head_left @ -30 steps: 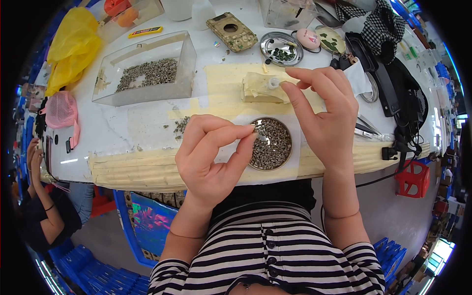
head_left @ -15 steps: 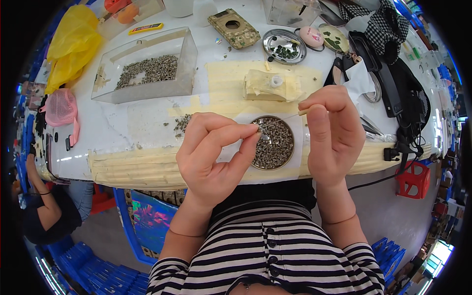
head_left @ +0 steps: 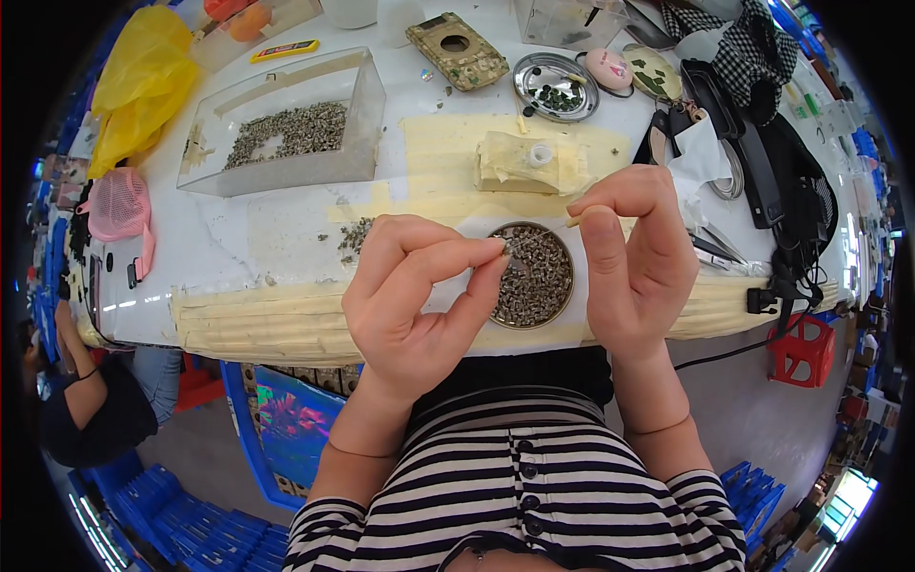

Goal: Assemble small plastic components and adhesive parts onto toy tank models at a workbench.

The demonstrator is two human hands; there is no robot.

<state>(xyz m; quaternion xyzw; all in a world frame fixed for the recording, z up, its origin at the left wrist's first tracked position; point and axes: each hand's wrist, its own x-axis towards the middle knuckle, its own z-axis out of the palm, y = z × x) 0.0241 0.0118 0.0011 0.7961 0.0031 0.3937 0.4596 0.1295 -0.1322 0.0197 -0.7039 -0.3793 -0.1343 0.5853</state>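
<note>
My left hand (head_left: 410, 300) is closed in a pinch, its thumb and forefinger on a tiny part too small to make out. Facing it, my right hand (head_left: 639, 272) grips a thin tool with a cream-coloured end (head_left: 573, 221) between thumb and forefinger. The tool's fine shaft barely shows against the background. Under the gap between the hands sits a round tin (head_left: 527, 327) full of small grey metal parts (head_left: 538, 276). More such loose parts (head_left: 355, 234) lie on the table beyond my left hand.
A clear box (head_left: 276, 177) with similar parts stands at the far left. Behind the tin is a tape-covered block (head_left: 496, 181) with a white ring. Farther back are a camouflage-patterned casing (head_left: 472, 69) and a metal dish (head_left: 593, 103) of dark pieces. Tweezers (head_left: 722, 246) lie at right.
My right hand has shifted slightly left, nearer my left hand. The fine shaft that spanned the gap between the hands is now hardly visible. My left hand keeps its pinch.
</note>
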